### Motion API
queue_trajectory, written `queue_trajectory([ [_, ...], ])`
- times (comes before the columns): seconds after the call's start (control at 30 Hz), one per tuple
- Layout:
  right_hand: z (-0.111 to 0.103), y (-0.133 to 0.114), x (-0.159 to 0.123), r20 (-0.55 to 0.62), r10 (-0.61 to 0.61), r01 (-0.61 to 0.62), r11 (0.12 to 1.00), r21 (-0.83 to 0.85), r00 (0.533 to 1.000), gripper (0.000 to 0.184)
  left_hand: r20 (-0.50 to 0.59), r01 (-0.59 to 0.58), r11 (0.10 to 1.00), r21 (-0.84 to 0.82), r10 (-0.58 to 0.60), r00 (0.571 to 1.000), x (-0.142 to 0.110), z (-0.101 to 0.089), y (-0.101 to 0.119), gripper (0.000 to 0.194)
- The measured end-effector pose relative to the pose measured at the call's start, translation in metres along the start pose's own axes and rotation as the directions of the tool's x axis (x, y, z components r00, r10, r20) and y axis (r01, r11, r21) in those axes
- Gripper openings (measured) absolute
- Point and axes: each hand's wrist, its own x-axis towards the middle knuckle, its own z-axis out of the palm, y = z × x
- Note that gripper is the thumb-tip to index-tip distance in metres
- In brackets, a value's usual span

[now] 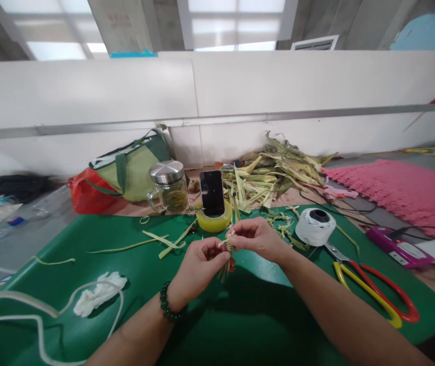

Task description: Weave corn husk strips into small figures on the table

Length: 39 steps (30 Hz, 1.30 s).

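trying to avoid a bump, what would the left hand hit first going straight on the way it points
The left hand would probably meet the right hand, beyond the plaited piece; depth unclear.

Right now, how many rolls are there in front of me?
2. The yellow roll is under the phone; the white roll is just beyond the scissors, on the right. The husks may hide more.

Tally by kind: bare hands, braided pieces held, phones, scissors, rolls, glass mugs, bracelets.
Bare hands: 2 (left hand, right hand)
Braided piece: 1
Phone: 1
Scissors: 1
Rolls: 2 (yellow roll, white roll)
Glass mug: 1
Beaded bracelet: 1
Total: 9
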Motion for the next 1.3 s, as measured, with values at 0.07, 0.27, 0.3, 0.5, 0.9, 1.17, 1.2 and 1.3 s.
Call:
queue_trajectory([
  [0.07,-0.0007,-0.0002,0.0,-0.02,-0.005,0.005,1.0,0.0,1.0,0.023,-0.003,0.005,1.0,-0.008,-0.005,1.0,0.0001,0.0001,0.0002,0.027],
  [0.27,-0.0018,0.001,0.0017,-0.047,-0.013,0.014,0.999,0.031,0.999,0.021,0.001,0.019,0.999,-0.048,-0.019,1.0,0.0013,-0.0007,-0.0013,0.029],
  [0.3,-0.0017,0.0013,0.0018,-0.044,-0.012,0.014,0.999,0.032,0.999,0.021,-0.001,0.02,0.999,-0.046,-0.02,1.0,0.0015,-0.0007,-0.0014,0.028],
  [0.5,-0.0012,0.0012,-0.0004,0.021,0.002,-0.003,0.999,0.042,1.0,0.019,-0.013,-0.001,1.0,-0.016,0.0,1.0,0.0009,0.0,-0.0008,0.027],
  [0.9,-0.0038,0.0015,-0.001,-0.029,-0.055,0.055,0.998,-0.011,0.998,0.021,-0.011,0.015,1.0,-0.023,-0.015,1.0,0.0004,0.0014,0.002,0.028],
  [1.17,-0.0054,-0.0013,0.0006,-0.024,-0.085,0.084,0.996,-0.036,0.996,0.019,0.008,0.004,1.0,-0.028,-0.004,1.0,0.0006,0.001,-0.0007,0.03],
  [1.2,-0.0054,-0.0015,0.0004,-0.025,-0.088,0.087,0.995,-0.039,0.996,0.019,0.008,0.007,1.0,-0.023,-0.007,1.0,0.0005,0.0012,-0.0002,0.031],
  [1.3,-0.0047,-0.0013,-0.0002,-0.011,-0.083,0.083,0.996,-0.04,0.996,0.019,0.005,0.013,1.0,-0.011,-0.013,1.0,0.0006,0.0012,0.0008,0.032],
])
